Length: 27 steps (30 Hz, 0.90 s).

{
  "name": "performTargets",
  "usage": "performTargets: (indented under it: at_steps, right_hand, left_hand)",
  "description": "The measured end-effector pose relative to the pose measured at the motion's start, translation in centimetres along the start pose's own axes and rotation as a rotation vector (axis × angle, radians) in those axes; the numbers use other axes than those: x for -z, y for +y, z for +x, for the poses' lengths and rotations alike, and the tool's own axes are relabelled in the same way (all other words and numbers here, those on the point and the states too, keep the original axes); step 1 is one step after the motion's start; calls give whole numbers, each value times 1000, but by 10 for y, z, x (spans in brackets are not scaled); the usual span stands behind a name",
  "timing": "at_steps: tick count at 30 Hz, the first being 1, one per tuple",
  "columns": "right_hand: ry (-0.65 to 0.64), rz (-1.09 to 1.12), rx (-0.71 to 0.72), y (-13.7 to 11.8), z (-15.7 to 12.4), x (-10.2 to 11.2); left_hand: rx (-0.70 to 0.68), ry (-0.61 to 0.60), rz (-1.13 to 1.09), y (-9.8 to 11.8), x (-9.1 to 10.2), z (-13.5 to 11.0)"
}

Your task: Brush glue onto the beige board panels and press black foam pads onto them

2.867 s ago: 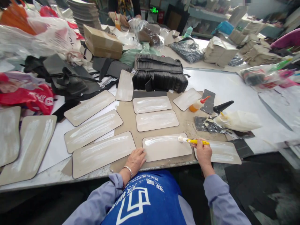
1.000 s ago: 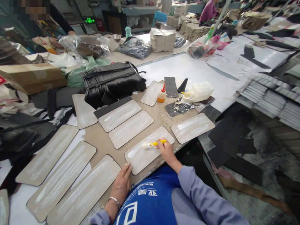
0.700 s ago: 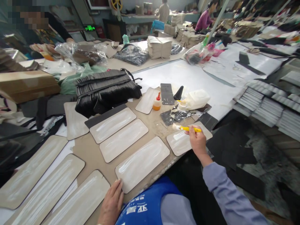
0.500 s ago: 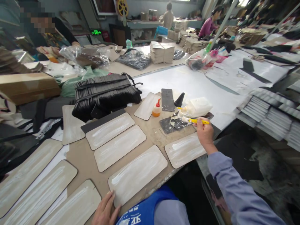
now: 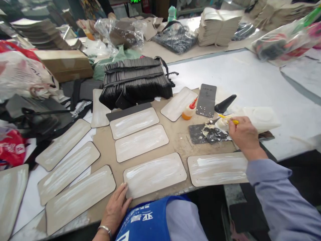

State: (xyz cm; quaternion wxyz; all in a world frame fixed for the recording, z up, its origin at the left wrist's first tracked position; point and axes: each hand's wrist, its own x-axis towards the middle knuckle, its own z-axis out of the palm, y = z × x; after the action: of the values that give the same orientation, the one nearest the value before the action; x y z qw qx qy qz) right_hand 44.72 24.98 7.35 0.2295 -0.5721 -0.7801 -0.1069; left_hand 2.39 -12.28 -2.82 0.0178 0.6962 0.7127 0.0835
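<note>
My right hand (image 5: 244, 136) is closed around a yellow-handled brush (image 5: 229, 120), its tip at the white glue bag (image 5: 258, 117) beside dark scrap pieces (image 5: 208, 134). My left hand (image 5: 115, 209) lies flat with fingers out, touching the near-left corner of a beige rounded panel (image 5: 154, 174) streaked with white glue. Another glued panel (image 5: 217, 168) lies just under my right forearm. Several more glued panels (image 5: 140, 142) are spread over the brown board (image 5: 105, 147).
A small orange glue bottle (image 5: 189, 112), a grey perforated piece (image 5: 206, 99) and a black cone-shaped tool (image 5: 225, 103) sit behind the scraps. A black stack of cut pieces (image 5: 136, 82), a cardboard box (image 5: 64, 63), plastic bags and paper stacks (image 5: 218, 26) crowd the back.
My right hand left the near panel and carried the brush right and back to the glue bag. My left hand stayed at the panel's corner. The view swung.
</note>
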Motion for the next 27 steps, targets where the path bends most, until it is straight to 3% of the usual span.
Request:
performTargets:
  at_steps: [3,6,10,14,17,23,27]
  right_hand:
    - [4,156,51,-43,-12,26]
    - [-63,458,-87,-82,-36,38]
    - [-305,912,-466,-127,-85,26]
    - [-457,1111,-619,-151,-119,7]
    - [-369,1010,-675,-131,-114,8]
    - [41,696,-688,-34,-56,39]
    - [222,482,-591,11,-24,39]
  left_hand:
    - [18,1,5,2,2,1]
    - [39,-16,-4,3,2,1]
    - [63,-57,-22,3,3,0]
    - [78,-67,1,4,4,2]
    - [60,-64,25,5,6,4]
    - [119,-78,-22,0,1,-1]
    - [156,-81,-138,-9,-6,1]
